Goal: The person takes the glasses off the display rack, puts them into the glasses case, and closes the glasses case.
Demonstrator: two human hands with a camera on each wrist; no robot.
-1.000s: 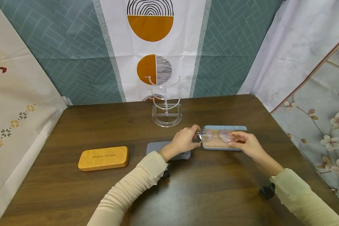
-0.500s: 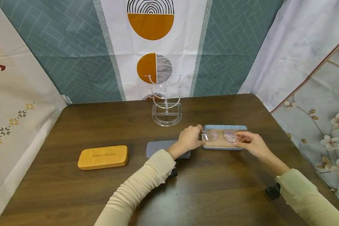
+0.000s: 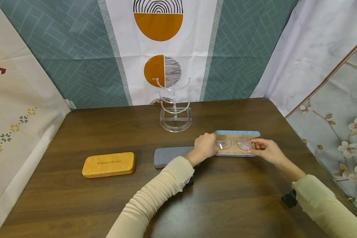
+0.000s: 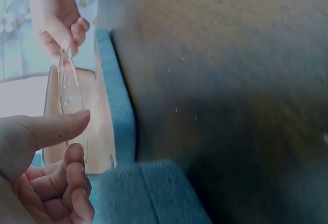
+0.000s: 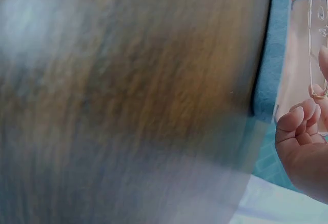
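A pair of thin gold-rimmed eyeglasses (image 3: 224, 143) is held level over an open blue eyeglass case (image 3: 238, 133) with a beige lining. At the right end of the frame, my right hand (image 3: 266, 151) pinches it between thumb and fingers. My left hand (image 3: 205, 145) grips the other end, hiding it in the head view. In the left wrist view, the left thumb (image 4: 61, 129) crosses the eyeglasses, with the fingers curled beneath. The right wrist view catches the eyeglasses (image 5: 310, 44) at its edge, close over the lining.
A closed grey eyeglass case (image 3: 168, 156) lies partly under my left forearm. Farther left is a closed yellow eyeglass case (image 3: 108, 164) with lettering. Behind them, a clear tiered display stand (image 3: 175, 130) stands near the back of the wooden table (image 3: 113, 129).
Both hands have carried the eyeglasses a little to the right, now more squarely over the open case. The left hand moved farthest and uncovers more of the grey case. The cases stay in place.
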